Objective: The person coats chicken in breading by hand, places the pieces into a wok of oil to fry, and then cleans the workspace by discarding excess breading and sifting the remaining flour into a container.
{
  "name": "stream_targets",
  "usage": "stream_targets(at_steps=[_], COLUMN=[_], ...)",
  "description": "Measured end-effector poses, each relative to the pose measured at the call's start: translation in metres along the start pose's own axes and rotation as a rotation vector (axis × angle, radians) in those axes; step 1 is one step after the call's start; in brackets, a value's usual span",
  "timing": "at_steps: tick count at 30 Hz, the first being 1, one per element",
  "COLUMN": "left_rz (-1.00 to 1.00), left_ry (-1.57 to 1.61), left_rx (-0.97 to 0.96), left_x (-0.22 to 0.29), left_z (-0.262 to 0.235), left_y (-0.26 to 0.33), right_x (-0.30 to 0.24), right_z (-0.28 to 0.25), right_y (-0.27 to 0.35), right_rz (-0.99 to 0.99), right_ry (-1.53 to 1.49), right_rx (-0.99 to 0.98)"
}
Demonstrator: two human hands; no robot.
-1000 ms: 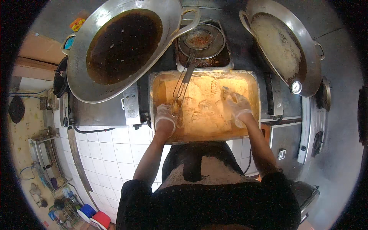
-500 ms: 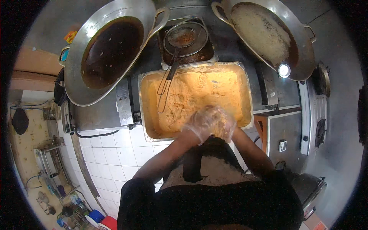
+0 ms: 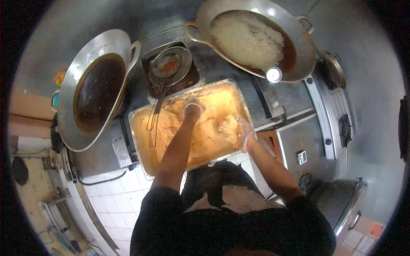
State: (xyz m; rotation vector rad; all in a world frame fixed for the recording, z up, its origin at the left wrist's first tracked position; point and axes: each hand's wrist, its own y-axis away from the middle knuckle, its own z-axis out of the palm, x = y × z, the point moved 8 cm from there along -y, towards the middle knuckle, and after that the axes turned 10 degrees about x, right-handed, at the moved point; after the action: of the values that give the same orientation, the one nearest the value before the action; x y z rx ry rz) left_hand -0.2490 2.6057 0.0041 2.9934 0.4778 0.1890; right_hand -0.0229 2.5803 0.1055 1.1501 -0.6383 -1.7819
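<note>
A wide metal tray [image 3: 143,164] holds a deep bed of pale orange flour or breading [image 3: 209,136]. My left hand [image 3: 193,109], in a clear plastic glove, reaches to the far side of the tray and is sunk in the flour; its fingers are hidden. At the tray's right side, my gloved right hand [image 3: 247,133] grips a craggy, flour-coated food piece [image 3: 231,129]. The kind of food under the coating cannot be made out. A wire strainer [image 3: 171,67] rests on a smaller dark pan behind the tray, its handle reaching over the tray's left part.
A big metal wok [image 3: 121,47] of dark oil stands at the left. Another wok [image 3: 305,64] at the far right holds foaming oil, with a round dial thermometer [image 3: 273,75] at its rim. A small white timer [image 3: 302,157] lies on the right-hand counter.
My hands, together over the tray's near edge before, have parted: the left reached away into the flour, the right moved right with the coated piece. The whole view has turned and shifted.
</note>
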Motion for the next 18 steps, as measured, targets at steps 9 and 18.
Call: stream_targets(at_steps=[9, 18], left_rz=[0.162, 0.030], left_ry=[0.385, 1.674], left_rx=[0.156, 0.267], left_x=[0.081, 0.103], left_z=[-0.127, -0.131], left_y=[0.087, 0.108], right_x=[-0.005, -0.026], right_z=[0.019, -0.023], right_y=[-0.025, -0.055], right_rz=[0.092, -0.075], right_ry=[-0.234, -0.041], right_rx=[-0.334, -0.034])
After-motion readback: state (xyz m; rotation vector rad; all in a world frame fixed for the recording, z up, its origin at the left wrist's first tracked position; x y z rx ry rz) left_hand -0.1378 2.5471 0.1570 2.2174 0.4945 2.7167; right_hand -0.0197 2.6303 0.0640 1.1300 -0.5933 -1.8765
